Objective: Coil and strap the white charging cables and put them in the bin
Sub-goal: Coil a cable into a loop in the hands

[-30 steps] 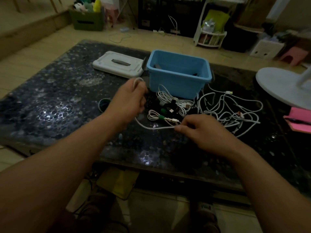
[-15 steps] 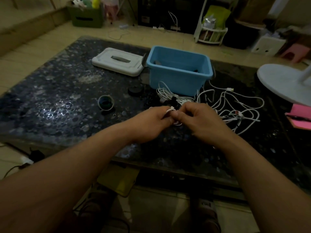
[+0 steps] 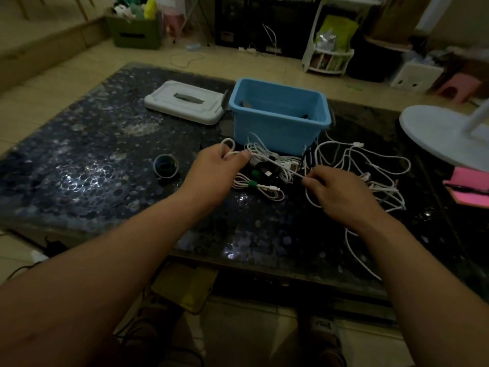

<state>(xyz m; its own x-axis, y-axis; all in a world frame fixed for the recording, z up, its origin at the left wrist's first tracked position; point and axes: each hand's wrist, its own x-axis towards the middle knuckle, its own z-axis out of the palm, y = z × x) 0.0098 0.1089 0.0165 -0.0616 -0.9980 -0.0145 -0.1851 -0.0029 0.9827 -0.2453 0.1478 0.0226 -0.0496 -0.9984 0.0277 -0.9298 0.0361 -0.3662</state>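
As a white charging cable (image 3: 296,174) stretches between them, a person's hands work at coiling it over a dark speckled table (image 3: 79,165). The left hand (image 3: 214,170) pinches a small starting loop (image 3: 228,147) between thumb and fingers, just in front of the blue plastic bin (image 3: 277,129). The right hand (image 3: 341,192) has its fingertips closed on the same cable farther along, where it trails into a loose tangle of white cables (image 3: 370,165) right of the bin. One coil bound with a green strap (image 3: 252,184) lies on the table between the hands, with other bundles near the bin's front wall. Coiling appears barely begun. The next move likely calls for drawing slack from the tangle round onto the loop without snagging, then a strap, probably from the green roll (image 3: 166,166) at left.
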